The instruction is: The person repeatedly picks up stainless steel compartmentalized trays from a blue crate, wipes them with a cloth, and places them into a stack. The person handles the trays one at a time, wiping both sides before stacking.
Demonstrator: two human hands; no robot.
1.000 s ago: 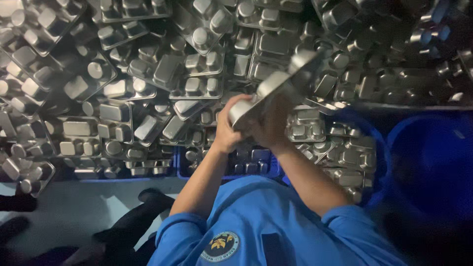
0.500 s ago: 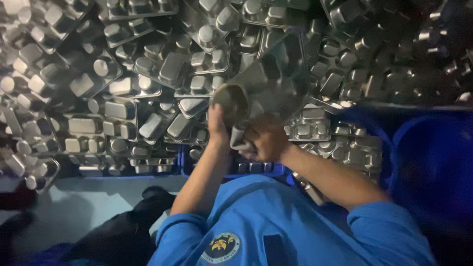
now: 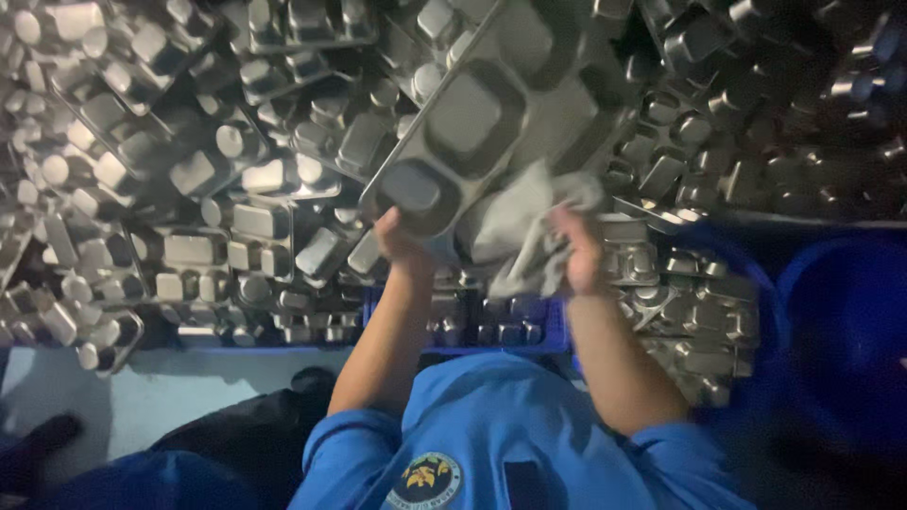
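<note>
My left hand (image 3: 402,247) grips the steel tray (image 3: 501,113) by its near corner; my right hand (image 3: 576,250) bunches a grey cloth (image 3: 524,236) against its near edge. Wiping looks underway; piled trays (image 3: 189,189) beyond seem untouched.

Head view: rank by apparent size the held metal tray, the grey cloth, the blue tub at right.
1. Metal tray, held up by the left hand, nearest the camera, so its size may be exaggerated.
2. Blue tub, cut off by the frame edge, so unsure against the tray.
3. Grey cloth, bunched in the right hand.
</note>
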